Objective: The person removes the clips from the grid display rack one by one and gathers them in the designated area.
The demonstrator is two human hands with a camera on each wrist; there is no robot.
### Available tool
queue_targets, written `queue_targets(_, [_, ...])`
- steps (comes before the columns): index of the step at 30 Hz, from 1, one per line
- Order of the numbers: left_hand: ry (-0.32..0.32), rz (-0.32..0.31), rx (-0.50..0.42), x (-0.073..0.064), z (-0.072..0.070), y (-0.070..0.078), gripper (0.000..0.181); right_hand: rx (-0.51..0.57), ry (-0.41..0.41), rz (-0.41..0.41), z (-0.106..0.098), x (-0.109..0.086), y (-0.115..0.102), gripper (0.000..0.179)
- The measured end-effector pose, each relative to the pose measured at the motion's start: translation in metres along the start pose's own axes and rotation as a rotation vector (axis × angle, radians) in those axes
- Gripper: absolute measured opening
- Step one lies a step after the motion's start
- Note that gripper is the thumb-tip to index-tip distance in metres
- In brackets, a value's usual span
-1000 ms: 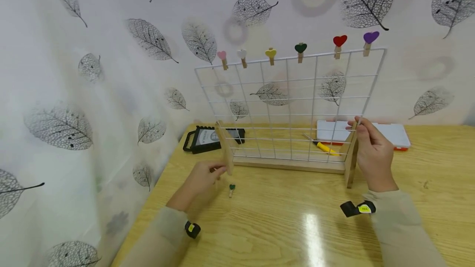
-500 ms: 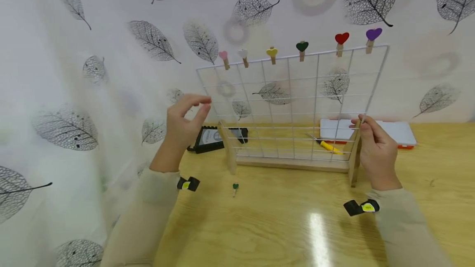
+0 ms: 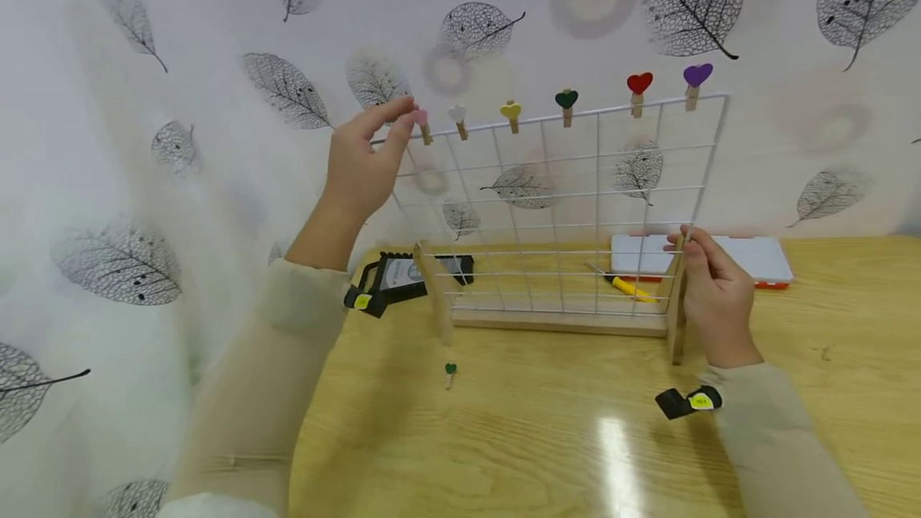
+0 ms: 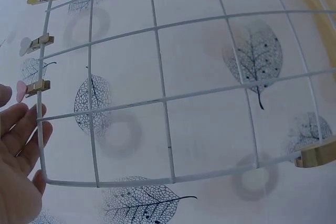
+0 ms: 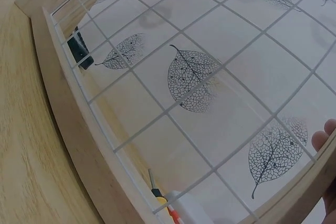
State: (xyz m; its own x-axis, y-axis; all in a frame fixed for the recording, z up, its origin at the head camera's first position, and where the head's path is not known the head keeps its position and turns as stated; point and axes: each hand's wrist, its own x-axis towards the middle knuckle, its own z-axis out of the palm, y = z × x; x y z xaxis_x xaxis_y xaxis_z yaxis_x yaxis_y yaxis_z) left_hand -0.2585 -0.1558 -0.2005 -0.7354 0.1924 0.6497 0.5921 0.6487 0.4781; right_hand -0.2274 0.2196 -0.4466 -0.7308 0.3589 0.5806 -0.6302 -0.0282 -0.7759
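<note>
A white wire grid rack [image 3: 568,192] stands in a wooden base, with heart clothespins along its top bar. My left hand [image 3: 363,162] is raised at the top left corner, thumb and index fingertips right beside the pink heart clothespin [image 3: 424,125]. In the left wrist view that pink heart [image 4: 22,91] shows whole, just off the fingertips [image 4: 21,109], which lie along the bar. My right hand [image 3: 719,294] grips the rack's right wooden upright [image 3: 676,310]. White [image 3: 459,120], yellow [image 3: 512,114], green [image 3: 567,106], red [image 3: 638,93] and purple [image 3: 695,86] heart clothespins follow rightward.
A loose small green heart clothespin [image 3: 450,374] lies on the table before the rack. Behind the rack are a black case [image 3: 403,276], a yellow-handled screwdriver [image 3: 633,288] and a white-lidded box [image 3: 755,258]. A leaf-patterned curtain hangs behind.
My left hand has risen from the rack's left foot, past the grid's left side, to the pink clothespin on the top bar. The right hand keeps its grip on the upright.
</note>
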Motion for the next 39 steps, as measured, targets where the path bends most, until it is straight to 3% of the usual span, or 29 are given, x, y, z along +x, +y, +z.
queue_targets(3, [-0.062,-0.148,-0.039,0.0036,-0.0011,0.0014,0.036,-0.039,-0.008,0.000,0.0008,-0.0009,-0.0015,0.027])
queue_targets(7, [-0.071,-0.206,-0.121,0.0063,0.0006,0.0006,0.034,-0.099,-0.020,0.007,-0.0003,-0.0006,-0.0033,0.028])
queue_targets(12, [-0.077,-0.257,-0.243,0.0081,0.0005,-0.0010,0.034,-0.036,-0.036,0.003,-0.0004,0.0012,-0.0038,0.028])
queue_targets(24, [-0.073,-0.279,-0.276,0.0080,0.0006,-0.0011,0.027,-0.030,-0.009,-0.007,0.0027,0.0009,-0.0039,0.026])
queue_targets(29, [-0.075,-0.261,-0.263,0.0090,-0.0006,0.0000,0.025,0.075,-0.025,0.010,0.0021,0.0015,-0.0032,0.026])
queue_targets(39, [-0.033,-0.318,-0.391,0.0097,0.0024,-0.0005,0.022,0.110,-0.035,-0.007,-0.0003,0.0014,-0.0025,0.027])
